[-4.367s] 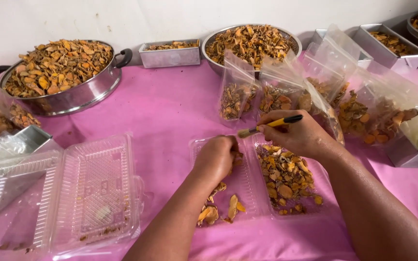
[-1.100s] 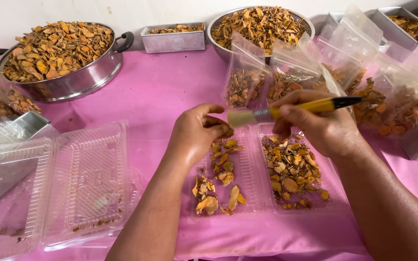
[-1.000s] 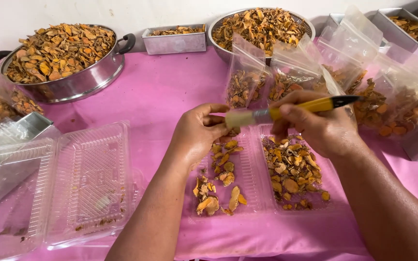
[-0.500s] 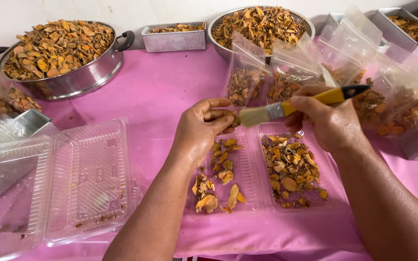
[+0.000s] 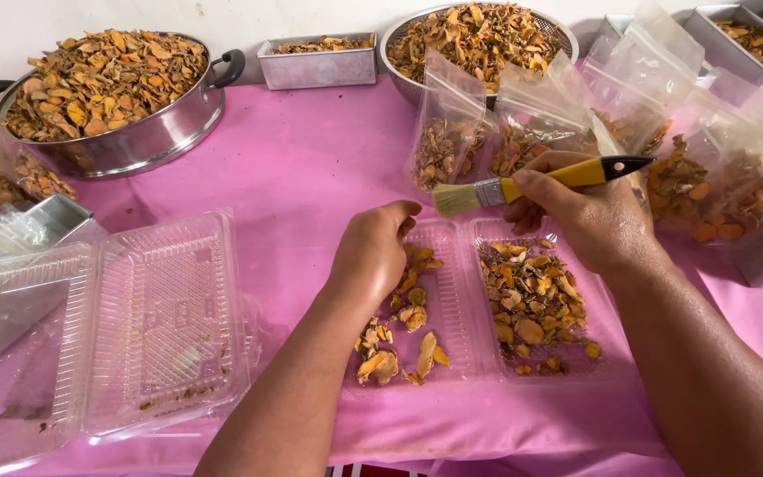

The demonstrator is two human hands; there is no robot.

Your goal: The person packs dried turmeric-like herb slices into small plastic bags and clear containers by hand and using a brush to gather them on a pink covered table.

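Note:
My right hand [image 5: 589, 216] grips a small brush [image 5: 536, 184] with a yellow and black handle, bristles pointing left. It hovers above an open clear plastic clamshell box [image 5: 470, 305] on the pink cloth. The box's right half holds many dried orange slices [image 5: 532, 300]; its left half holds fewer slices [image 5: 404, 340]. My left hand [image 5: 373, 252] rests over the left half with fingers curled near the bristles; whether it pinches a slice is hidden.
A second open clamshell [image 5: 99, 331], nearly bare, lies at the left. Behind stand a steel pot [image 5: 108, 93] and a bowl [image 5: 479, 40] heaped with dried slices, steel tins [image 5: 315, 62], and several filled clear bags [image 5: 576, 124].
The brush has tilted so its handle points up to the right and shifted slightly right. My left hand has dropped away from the bristles toward the box's left half.

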